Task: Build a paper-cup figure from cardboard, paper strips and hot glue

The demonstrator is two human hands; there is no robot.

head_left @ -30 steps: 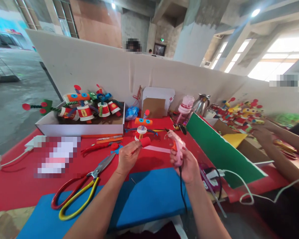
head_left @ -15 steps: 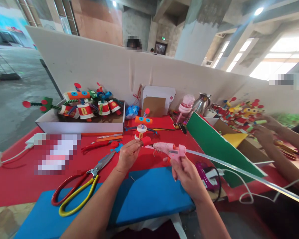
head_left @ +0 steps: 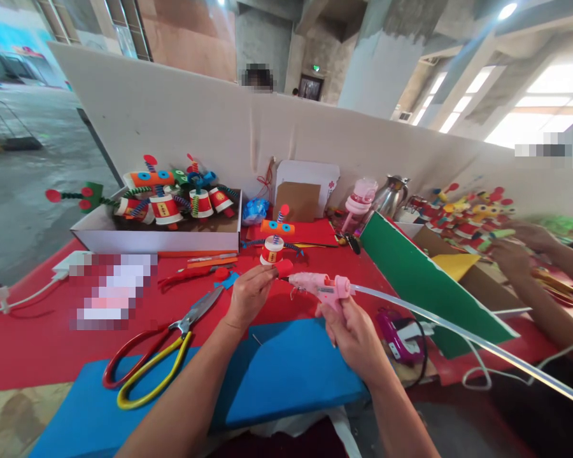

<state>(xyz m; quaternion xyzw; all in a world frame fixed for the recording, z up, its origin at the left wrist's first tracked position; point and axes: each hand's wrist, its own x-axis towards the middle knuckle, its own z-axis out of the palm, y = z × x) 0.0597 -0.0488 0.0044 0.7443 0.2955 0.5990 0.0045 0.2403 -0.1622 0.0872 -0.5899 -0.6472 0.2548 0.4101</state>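
My right hand (head_left: 356,327) is closed around a pink hot glue gun (head_left: 322,286), with a long clear glue stick (head_left: 424,319) running out of its back. The gun's nozzle points left and meets, or nearly meets, a small red paper disc (head_left: 283,268). My left hand (head_left: 251,294) pinches that disc. Just behind it stands a paper-cup figure (head_left: 272,249) with an orange tube head, blue eyes and coiled arms. Large scissors (head_left: 191,318) with red and yellow handles lie left of my left hand, blades partly open.
A white box (head_left: 157,242) at the back left holds several similar figures. A green board (head_left: 434,286) leans at right, near a purple device (head_left: 400,337) with cables. A blue board (head_left: 286,362) lies before me. Another person's hands (head_left: 501,257) work at far right.
The glue gun has shifted slightly left, its nozzle closer to the red disc. My left hand has hardly moved. The whole view has drifted a little.
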